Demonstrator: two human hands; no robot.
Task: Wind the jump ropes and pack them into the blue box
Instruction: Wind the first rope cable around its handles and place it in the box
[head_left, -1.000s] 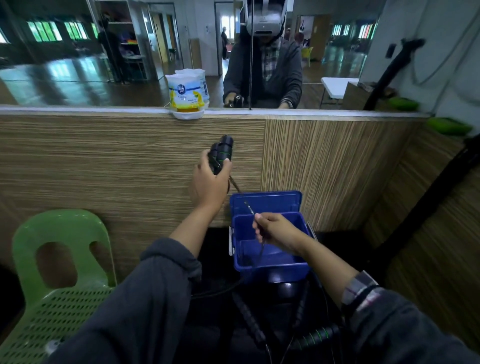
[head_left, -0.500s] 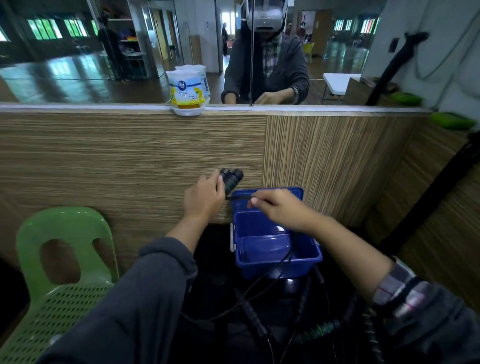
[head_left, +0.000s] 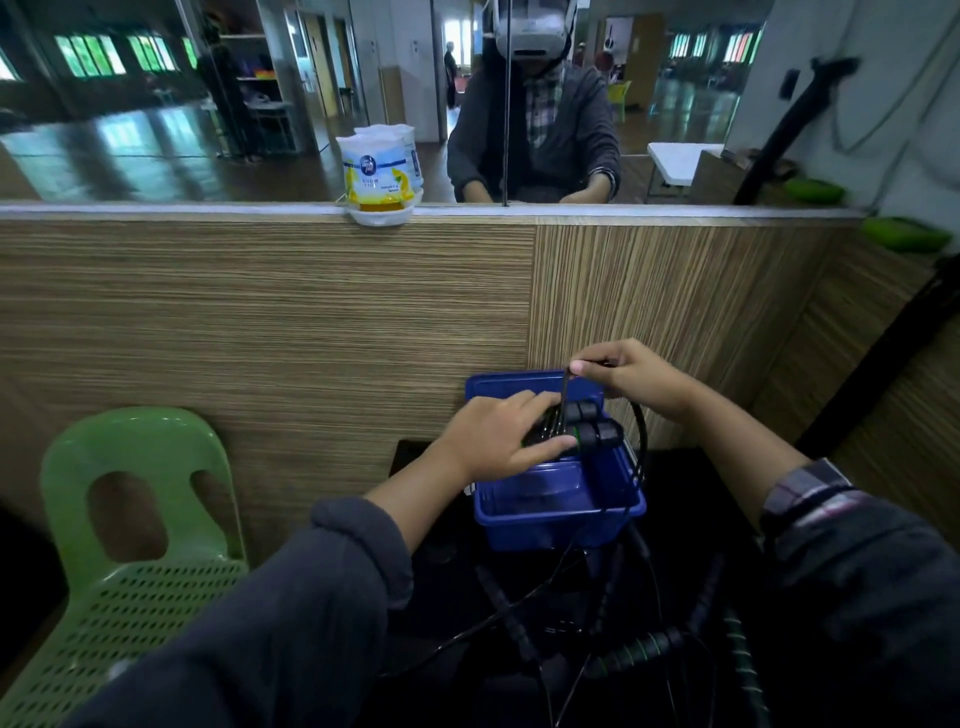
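Your left hand (head_left: 498, 441) grips the paired handles (head_left: 582, 431) over the blue box (head_left: 558, 512), just right of centre. Your right hand (head_left: 631, 376) pinches the cord (head_left: 565, 387) just above them. Keep the handles clamped side by side and lay each turn snug beside the one under it, holding the cord taut so the loop arcing past the box's right rim doesn't snag.

The box sits on a dark table (head_left: 436, 566); more ropes (head_left: 639, 649) lie tangled there at lower right. A green chair (head_left: 135, 519) stands at lower left, a wood-grain wall (head_left: 260, 322) and a mirror (head_left: 156, 104) behind.
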